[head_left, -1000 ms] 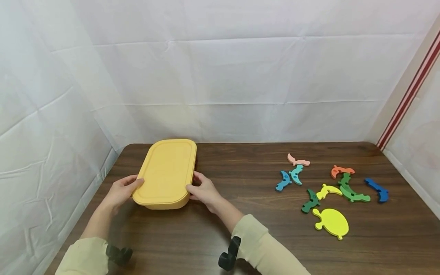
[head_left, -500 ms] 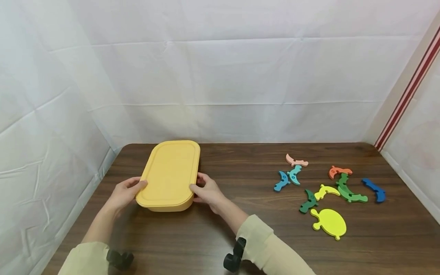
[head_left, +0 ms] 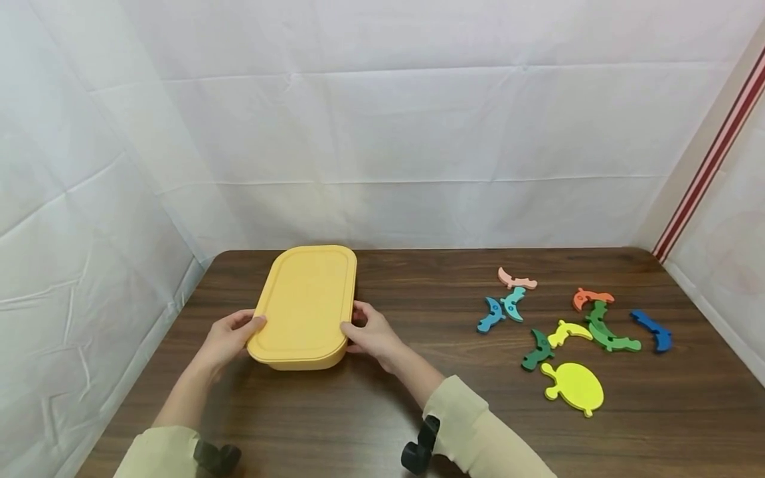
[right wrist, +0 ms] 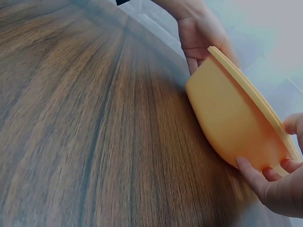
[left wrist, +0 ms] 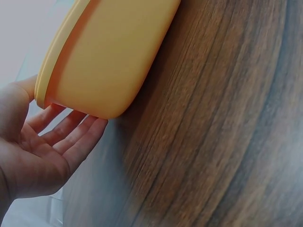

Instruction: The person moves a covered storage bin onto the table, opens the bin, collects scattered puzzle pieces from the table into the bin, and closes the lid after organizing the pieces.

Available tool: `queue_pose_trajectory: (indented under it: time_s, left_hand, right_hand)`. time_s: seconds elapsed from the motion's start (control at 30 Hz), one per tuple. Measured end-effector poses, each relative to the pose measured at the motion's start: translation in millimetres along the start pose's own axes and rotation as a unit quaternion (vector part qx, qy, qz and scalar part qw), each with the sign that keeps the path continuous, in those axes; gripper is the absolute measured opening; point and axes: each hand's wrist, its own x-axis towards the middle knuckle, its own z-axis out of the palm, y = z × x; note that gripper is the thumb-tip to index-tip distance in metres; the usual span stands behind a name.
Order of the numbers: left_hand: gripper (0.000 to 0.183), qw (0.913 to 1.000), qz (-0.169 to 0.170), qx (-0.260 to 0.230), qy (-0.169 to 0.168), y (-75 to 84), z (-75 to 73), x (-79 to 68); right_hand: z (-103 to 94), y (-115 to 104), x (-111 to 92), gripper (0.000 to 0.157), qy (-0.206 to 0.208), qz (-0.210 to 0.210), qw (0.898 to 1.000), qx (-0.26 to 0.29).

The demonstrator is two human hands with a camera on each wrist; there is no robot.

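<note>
Left hand [head_left: 229,338] and right hand [head_left: 375,337], half-open, grip a yellow box [head_left: 305,302] — thumbs atop; fingers lower. A lime turtle [head_left: 578,387] lies apart.

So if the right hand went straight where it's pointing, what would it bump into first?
The yellow box: the right hand holds its side, so it would probably just push against that.

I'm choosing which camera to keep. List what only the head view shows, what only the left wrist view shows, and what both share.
Only the head view: the right hand, the yellow turtle-shaped piece, the smaller toy pieces, the lid's top face.
Only the left wrist view: the palm of the left hand.
Both: the left hand, yellow lidded box and wood-grain table.
</note>
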Motion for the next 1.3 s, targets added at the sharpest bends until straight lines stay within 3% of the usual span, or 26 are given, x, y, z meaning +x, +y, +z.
queue_pose_trajectory:
  time_s: [0.4, 1.3]
  left_hand:
    - [0.062, 1.0, 0.004, 0.004, 0.008, 1.0, 9.6, -1.1]
    - [0.053, 0.9995, 0.004, -0.025, 0.017, 11.0, 41.5, 1.8]
  right_hand:
    - [-9.3, 25.5, 14.2, 0.06, 0.007, -0.005, 1.0, -0.013]
    - [-41.8, 25.6, 3.0, 0.057, -0.006, -0.013, 1.0, -0.027]
